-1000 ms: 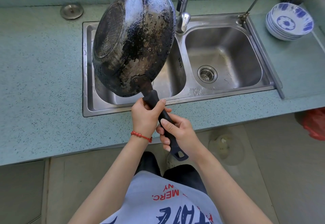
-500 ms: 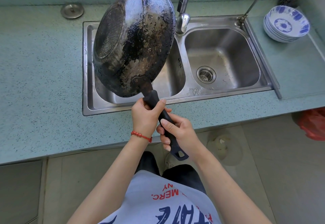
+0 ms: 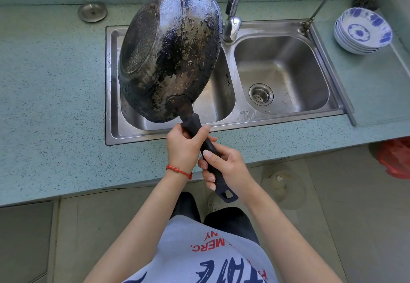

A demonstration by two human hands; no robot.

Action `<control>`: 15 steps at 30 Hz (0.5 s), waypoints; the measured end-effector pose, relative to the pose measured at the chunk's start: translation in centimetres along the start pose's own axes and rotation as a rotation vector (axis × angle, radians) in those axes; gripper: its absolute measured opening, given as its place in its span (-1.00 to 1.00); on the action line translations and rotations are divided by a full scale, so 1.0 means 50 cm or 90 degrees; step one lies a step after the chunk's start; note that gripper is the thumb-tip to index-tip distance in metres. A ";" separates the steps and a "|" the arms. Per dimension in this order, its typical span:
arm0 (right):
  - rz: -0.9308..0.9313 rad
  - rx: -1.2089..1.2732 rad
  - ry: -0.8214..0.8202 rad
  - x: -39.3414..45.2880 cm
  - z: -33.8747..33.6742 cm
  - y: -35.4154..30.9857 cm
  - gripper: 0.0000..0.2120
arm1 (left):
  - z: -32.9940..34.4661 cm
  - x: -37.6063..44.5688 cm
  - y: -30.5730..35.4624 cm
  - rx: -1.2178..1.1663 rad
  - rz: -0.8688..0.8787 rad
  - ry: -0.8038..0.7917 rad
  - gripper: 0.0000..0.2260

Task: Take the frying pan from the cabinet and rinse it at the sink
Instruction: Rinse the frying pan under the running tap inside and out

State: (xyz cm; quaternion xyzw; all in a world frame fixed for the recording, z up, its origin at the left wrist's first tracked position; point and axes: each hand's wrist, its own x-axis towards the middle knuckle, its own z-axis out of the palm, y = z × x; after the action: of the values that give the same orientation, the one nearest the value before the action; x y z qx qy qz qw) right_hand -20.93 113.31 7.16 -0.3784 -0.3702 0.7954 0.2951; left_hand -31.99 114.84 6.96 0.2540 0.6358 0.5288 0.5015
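I hold the frying pan [image 3: 170, 54] tilted on edge over the left basin of the steel sink [image 3: 224, 118], its scorched underside turned up toward my head camera and its rim close beside the faucet [image 3: 231, 25]. Over the last second almost nothing has moved: the pan keeps the same tilt and place, and only my view has shifted a little across the bench [image 3: 44, 94]. I read that as a pause for draining or inspection, with the pan long out of the cabinet; the beaded sheen on the underside suggests it is wet, though no water shows running from the faucet. My left hand [image 3: 184, 147] is clamped round the black handle [image 3: 208, 149] just below the pan body, and my right hand [image 3: 224, 167] is curled round the same handle lower down, near its hanging loop, so each grip is closed on the handle and the pan stands up and away from both, over the basin. A stack of blue-and-white bowls [image 3: 363, 32] sits on the bench, well apart to the right.
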 end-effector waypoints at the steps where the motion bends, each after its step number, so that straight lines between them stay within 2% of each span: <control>1: -0.001 -0.006 0.001 -0.001 0.000 -0.001 -0.85 | 0.000 0.001 0.000 0.000 -0.001 -0.001 -0.81; 5: -0.012 -0.111 0.037 -0.005 0.009 -0.014 -0.95 | -0.003 0.007 0.002 -0.012 -0.012 -0.012 -0.84; 8: -0.031 -0.242 0.084 -0.007 0.019 -0.028 -0.89 | -0.002 0.014 0.004 -0.050 -0.034 -0.037 -0.90; 11: -0.049 -0.339 0.128 -0.006 0.023 -0.027 -0.75 | 0.000 0.020 0.009 -0.088 -0.071 -0.075 -0.89; 15: -0.078 -0.453 0.165 -0.006 0.023 -0.021 -0.71 | 0.000 0.023 0.016 -0.103 -0.110 -0.103 -0.84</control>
State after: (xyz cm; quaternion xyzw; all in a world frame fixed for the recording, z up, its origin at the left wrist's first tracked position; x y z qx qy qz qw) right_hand -21.52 113.22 8.63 -0.5317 -0.6045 0.5439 0.2368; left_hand -32.57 116.05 7.29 0.1989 0.5681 0.5112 0.6135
